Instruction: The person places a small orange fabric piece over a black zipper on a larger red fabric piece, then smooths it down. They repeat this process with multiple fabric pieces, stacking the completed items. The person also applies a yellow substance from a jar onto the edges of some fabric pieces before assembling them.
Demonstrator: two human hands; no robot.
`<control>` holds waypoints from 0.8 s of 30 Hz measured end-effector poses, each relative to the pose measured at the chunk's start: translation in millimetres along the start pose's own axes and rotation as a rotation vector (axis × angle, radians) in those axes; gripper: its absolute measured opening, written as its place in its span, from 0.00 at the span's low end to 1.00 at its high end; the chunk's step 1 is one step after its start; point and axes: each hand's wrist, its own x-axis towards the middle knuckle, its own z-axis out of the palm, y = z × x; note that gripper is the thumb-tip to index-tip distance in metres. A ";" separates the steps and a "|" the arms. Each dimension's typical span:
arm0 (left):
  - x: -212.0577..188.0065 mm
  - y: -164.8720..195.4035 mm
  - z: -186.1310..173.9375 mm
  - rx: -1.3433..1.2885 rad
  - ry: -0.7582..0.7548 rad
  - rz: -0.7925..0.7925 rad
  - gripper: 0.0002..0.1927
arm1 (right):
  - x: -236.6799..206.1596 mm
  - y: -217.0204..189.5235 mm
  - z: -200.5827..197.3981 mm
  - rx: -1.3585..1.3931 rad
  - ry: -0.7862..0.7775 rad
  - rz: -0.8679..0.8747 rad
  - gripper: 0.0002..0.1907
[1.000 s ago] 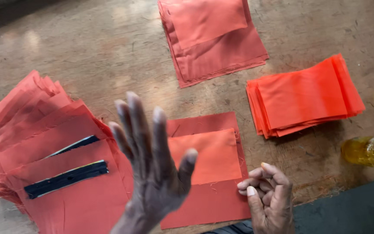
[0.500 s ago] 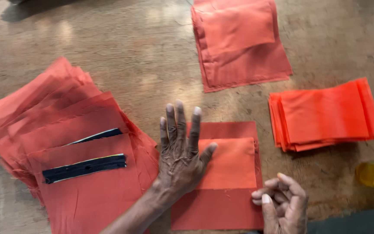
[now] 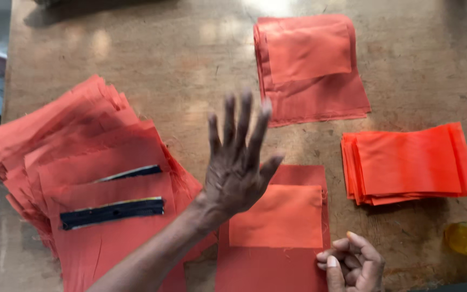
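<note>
Under the left hand [image 3: 237,176] lay a red cloth piece [image 3: 273,270] with a small orange patch [image 3: 277,216] on top. That hand was wide open, fingers spread, lifted a bit, and held nothing. The patch sat just right of its palm, long side going left to right. The right hand [image 3: 352,265] was curled loosely at the patch's near right corner; whether it pinched anything I could not tell. Left of both hands lay a fanned pile of red pieces [image 3: 82,178] with dark zippers [image 3: 112,212] on the bench [image 3: 179,65].
</note>
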 end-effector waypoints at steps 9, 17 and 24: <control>11.9 -12.8 18.0 0.046 0.096 0.040 0.39 | 3.7 16.7 -6.8 0.043 -0.075 -0.096 0.27; 31.2 19.0 9.6 -0.059 0.142 0.104 0.37 | -1.7 2.1 -0.7 0.051 -0.025 -0.090 0.24; 29.3 28.4 46.0 -0.161 0.075 0.147 0.38 | -1.7 -9.7 2.0 0.032 -0.036 -0.069 0.23</control>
